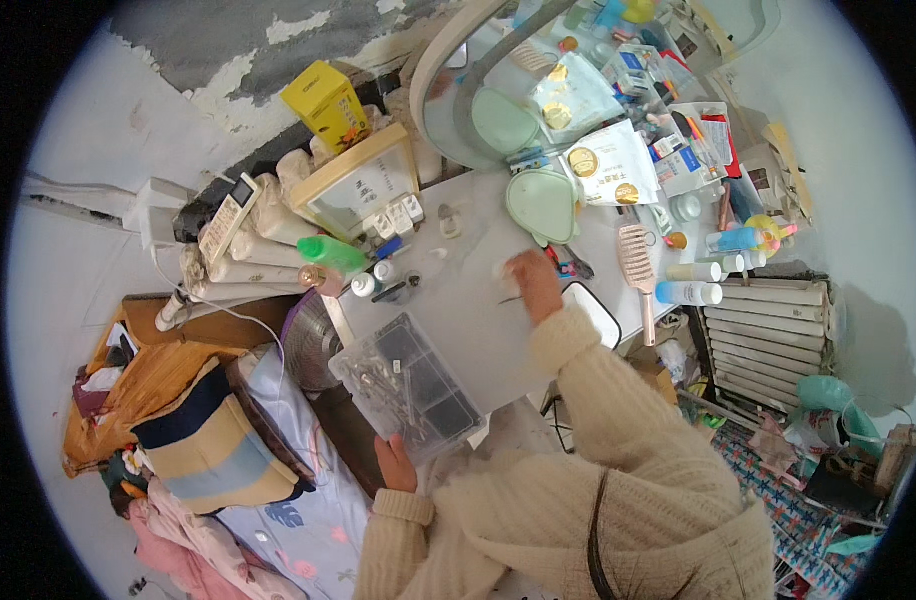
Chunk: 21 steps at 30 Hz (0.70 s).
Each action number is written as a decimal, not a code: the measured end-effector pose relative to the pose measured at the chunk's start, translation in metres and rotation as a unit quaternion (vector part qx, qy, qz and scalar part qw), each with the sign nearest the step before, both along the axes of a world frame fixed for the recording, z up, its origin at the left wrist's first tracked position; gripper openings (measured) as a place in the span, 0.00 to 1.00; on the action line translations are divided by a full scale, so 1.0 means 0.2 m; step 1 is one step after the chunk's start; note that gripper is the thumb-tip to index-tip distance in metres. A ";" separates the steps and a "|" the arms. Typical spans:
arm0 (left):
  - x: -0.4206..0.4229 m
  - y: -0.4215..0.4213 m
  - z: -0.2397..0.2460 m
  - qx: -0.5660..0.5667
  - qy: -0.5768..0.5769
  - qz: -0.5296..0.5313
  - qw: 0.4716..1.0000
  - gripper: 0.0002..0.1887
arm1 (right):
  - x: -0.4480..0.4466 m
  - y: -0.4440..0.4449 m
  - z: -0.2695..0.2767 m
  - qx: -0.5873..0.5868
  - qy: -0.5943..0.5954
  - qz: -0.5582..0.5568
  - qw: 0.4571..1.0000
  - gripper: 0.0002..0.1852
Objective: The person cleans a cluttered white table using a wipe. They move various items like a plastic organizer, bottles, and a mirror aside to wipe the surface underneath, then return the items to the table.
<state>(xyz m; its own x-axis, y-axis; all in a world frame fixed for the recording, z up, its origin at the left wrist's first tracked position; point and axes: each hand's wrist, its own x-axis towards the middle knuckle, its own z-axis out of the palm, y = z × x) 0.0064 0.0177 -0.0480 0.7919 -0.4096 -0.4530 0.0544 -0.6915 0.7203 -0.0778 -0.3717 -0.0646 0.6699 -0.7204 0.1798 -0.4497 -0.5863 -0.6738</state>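
Observation:
My left hand (396,463) grips the near corner of a clear plastic compartment box (458,420). Small metallic-looking items fill its long left section, while the other sections look dark and bare. The box lies at the near left edge of the white tabletop (465,330). My right hand (533,281) is bent down over the middle of the table, slightly blurred. Something pale shows at its fingertips, and a thin dark strand sticks out beside it; what the fingers hold is unclear. Just beyond this hand lies a pale green mirror or lid (542,206).
A white-faced, black-rimmed tray or mirror (593,315) lies by my right wrist, with a pink hairbrush (638,262) farther right. Small bottles (364,285) stand left of the table's middle. A large mirror (458,90) rises at the back, near white packets (612,165). An electric fan (312,345) is at left.

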 end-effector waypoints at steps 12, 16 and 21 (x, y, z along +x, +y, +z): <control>0.01 -0.03 0.04 -0.035 -0.041 -0.016 0.998 0.25 | 0.16 0.01 -0.06 -0.074 0.124 0.058 0.988 0.07; 0.03 -0.01 0.02 -0.062 -0.004 -0.020 0.998 0.24 | 0.08 0.39 -0.03 -0.052 0.145 0.074 0.985 0.09; -0.01 0.05 -0.08 -0.062 0.006 0.008 0.998 0.24 | -0.09 0.62 0.02 0.000 0.103 0.109 0.989 0.09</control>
